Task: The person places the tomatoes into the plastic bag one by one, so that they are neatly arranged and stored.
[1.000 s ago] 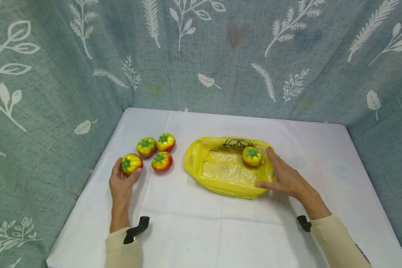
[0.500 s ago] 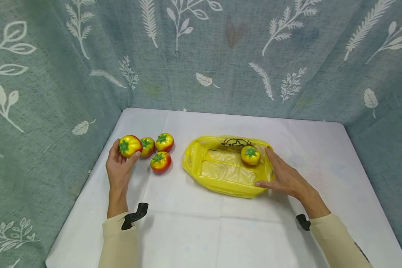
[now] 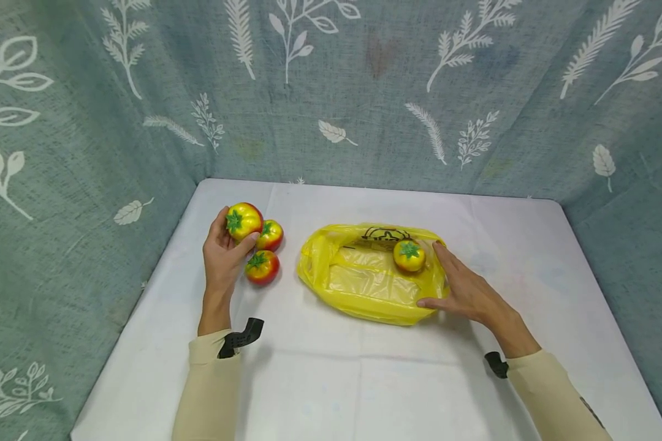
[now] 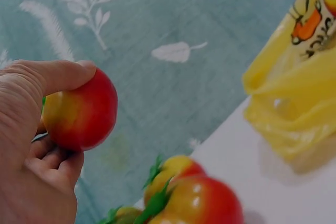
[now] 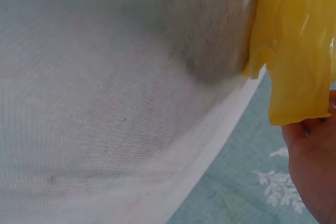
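My left hand (image 3: 226, 254) grips a red and yellow tomato (image 3: 244, 222) with a green top, thumb on its near side. In the left wrist view, the same tomato (image 4: 86, 111) is held off the table. Just beside it lie two more tomatoes (image 3: 270, 235) (image 3: 262, 267); part of a third shows low in the left wrist view. My right hand (image 3: 469, 288) spreads its thumb and fingers at the right end of a yellow plastic bag (image 3: 358, 306). One tomato (image 3: 409, 255) lies in the bag's wide mouth. In the right wrist view, the bag (image 5: 299, 51) hides some fingertips.
A white cloth (image 3: 331, 380) covers the table. Grey-green curtains (image 3: 331, 98) with white leaf prints stand along its back and both sides. A black wrist strap (image 3: 241, 337) sits on the left sleeve, another (image 3: 496, 365) on the right.
My left hand has lifted its tomato from the table, moving away from me and then rightward over the other tomatoes. My right hand stays at the bag.
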Demonstrator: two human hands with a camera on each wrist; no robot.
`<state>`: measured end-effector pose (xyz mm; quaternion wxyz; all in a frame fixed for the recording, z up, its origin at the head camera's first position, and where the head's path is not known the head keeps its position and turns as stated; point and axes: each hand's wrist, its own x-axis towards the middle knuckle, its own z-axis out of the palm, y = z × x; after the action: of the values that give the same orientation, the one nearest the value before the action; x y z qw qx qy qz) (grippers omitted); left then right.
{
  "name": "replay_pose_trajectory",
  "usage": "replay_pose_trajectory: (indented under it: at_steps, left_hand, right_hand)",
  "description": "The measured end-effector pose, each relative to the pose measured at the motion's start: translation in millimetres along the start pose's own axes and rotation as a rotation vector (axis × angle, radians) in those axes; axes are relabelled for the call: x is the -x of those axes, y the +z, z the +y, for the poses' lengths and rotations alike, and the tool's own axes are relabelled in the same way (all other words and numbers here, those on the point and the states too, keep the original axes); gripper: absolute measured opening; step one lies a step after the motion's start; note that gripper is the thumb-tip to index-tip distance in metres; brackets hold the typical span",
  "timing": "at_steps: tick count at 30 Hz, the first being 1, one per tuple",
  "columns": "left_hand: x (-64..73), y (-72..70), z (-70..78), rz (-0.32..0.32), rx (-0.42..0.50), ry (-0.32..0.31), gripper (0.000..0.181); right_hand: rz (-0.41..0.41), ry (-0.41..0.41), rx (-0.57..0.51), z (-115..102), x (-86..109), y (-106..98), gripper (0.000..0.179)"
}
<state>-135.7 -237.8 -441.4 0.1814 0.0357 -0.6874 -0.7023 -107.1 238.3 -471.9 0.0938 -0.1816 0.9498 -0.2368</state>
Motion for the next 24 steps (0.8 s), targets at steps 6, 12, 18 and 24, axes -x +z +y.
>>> replay_pose_trajectory:
  at_steps: [6,12,18,24]
  left_hand:
    - [-11.6,25.5,-3.3,-0.099,-0.035,0.005,0.078]
    - [-24.2,53.9,-9.5,-0.208,-0.004,-0.007,0.079]
    - [-27.9,83.0,-17.4,-0.325,-0.002,-0.019,0.079]
    - [-26.1,109.6,-21.0,-0.483,0.019,-0.06,0.078]
  right_hand:
    - [-0.001,-0.003,-0.006,0,0.5,-1,0.131]
    - [0.015,-0.023,-0.006,1,1.2,-1,0.127]
    - [0.012,-0.028,-0.006,1,1.2,-1,0.127]
    - [0.009,-0.021,-0.002,1,0.6,-1,0.129]
